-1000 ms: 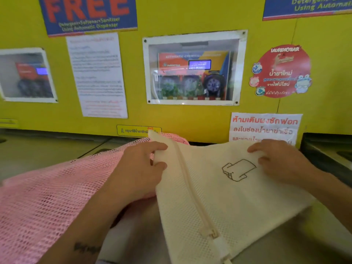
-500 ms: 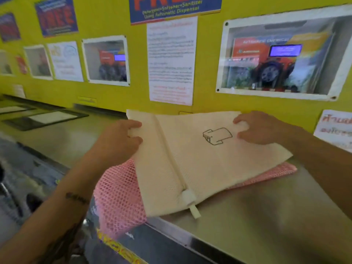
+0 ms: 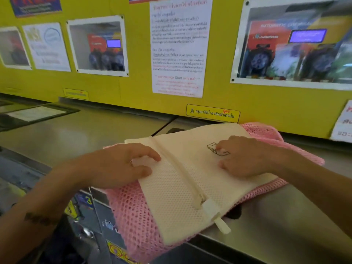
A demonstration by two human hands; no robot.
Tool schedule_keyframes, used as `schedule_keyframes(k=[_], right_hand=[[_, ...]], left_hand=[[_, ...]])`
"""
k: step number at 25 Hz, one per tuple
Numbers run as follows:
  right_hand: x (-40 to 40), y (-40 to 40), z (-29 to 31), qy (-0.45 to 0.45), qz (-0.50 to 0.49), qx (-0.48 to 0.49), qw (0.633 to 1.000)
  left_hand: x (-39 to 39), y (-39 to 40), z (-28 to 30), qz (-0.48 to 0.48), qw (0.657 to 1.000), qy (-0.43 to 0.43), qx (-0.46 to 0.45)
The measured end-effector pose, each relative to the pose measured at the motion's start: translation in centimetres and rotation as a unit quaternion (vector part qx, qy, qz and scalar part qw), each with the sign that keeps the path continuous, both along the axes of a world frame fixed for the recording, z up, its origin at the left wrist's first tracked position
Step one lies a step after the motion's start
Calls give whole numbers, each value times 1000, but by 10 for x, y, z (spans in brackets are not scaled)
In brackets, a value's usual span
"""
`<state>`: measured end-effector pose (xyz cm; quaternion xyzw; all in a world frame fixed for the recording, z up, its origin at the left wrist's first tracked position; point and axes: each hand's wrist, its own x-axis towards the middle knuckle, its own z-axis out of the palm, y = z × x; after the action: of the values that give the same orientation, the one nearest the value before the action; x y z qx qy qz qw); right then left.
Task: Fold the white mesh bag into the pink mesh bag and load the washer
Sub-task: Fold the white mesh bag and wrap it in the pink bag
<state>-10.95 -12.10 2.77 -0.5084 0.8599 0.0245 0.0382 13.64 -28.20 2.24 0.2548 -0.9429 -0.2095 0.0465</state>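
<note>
White mesh bag (image 3: 190, 180) lies flat atop pink mesh bag (image 3: 133, 216) on steel washer top (image 3: 285, 216). Left hand (image 3: 122, 164), right hand (image 3: 245, 157) spread, pressing down, gripping nothing. Step: flattening before fold. Next likely: fold pink mesh around white.

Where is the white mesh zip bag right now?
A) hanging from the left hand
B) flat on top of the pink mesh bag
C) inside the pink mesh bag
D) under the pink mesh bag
B: the white mesh zip bag lies spread over the pink mesh bag on the steel machine top, with the left hand and right hand pressing on it.
</note>
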Motion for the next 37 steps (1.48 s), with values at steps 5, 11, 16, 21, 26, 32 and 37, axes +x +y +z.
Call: schedule_keyframes(k=[5,11,16,21,26,32,37], right_hand=[[98,-1,18,-63,136,-65,987],[153,-8,3,-57,133,88,986],[161,-27,-41,90,92,68,989],[145,3,-29,74,171,3,982],[92,39,-14,14,215,-92,972],[73,71,-3,-29,166,-196,966],[111,68,-11,-26,76,-71,994]], left_hand=[[13,-22,10,-90,985,-141,29],[24,-32,-33,-87,954,-236,-164],[30,-38,-32,-100,972,-158,-145],[19,-28,-24,-138,990,-14,-32],[-11,-2,-17,-160,966,74,-187],[-31,36,4,-164,927,89,-326],[-36,70,3,-168,921,60,-345]])
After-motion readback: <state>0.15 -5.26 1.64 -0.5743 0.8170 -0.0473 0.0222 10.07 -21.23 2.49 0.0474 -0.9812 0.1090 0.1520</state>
